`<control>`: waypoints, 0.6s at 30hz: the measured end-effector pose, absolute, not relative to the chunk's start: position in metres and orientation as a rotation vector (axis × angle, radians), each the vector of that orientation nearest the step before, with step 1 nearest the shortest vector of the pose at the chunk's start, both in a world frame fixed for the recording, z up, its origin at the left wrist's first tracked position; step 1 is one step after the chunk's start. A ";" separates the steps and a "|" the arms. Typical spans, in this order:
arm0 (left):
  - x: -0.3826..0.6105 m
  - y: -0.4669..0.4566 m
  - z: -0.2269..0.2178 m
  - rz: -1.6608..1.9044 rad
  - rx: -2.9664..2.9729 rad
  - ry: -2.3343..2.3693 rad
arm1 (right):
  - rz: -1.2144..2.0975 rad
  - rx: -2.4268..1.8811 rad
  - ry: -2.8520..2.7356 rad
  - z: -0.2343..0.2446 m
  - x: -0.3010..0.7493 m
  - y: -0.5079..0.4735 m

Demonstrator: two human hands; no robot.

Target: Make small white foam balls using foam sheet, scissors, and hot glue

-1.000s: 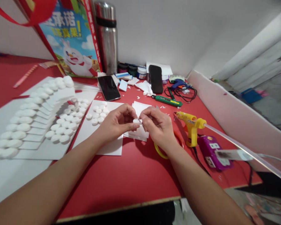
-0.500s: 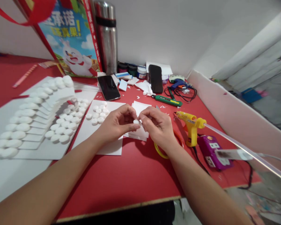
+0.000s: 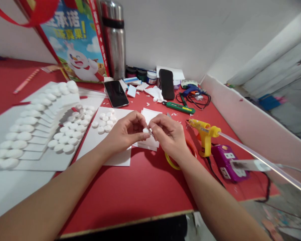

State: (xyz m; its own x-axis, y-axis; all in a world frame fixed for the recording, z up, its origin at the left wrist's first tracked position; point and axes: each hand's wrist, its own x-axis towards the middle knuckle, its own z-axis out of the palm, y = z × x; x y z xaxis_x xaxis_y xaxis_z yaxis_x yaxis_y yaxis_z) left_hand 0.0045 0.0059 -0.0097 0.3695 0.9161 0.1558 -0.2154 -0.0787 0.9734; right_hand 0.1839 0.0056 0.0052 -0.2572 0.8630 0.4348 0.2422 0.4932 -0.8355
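A small white disc (image 3: 145, 131) is pinched between the thumb and fingers of my left hand (image 3: 130, 129). Close against its right side, the fingertips of my right hand (image 3: 167, 131) are pressed together; what lies between them, if anything, is too small to make out. Beneath both hands is a stack of white cards (image 3: 150, 115). To the left, several more white discs (image 3: 107, 123) rest on a white sheet (image 3: 117, 157). A yellow and red loop (image 3: 173, 163) shows partly under my right wrist.
A yellow glue gun (image 3: 204, 135) with a long clear stick stands at right beside a purple power socket (image 3: 228, 162). Rows of white discs on cards (image 3: 37, 147) fill the left. Behind are a green cutter (image 3: 179, 107), two phones (image 3: 116, 93) and a steel flask (image 3: 116, 47).
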 end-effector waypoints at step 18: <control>0.003 0.007 -0.013 1.083 1.325 0.723 | 0.801 -0.941 -1.762 0.007 0.183 0.004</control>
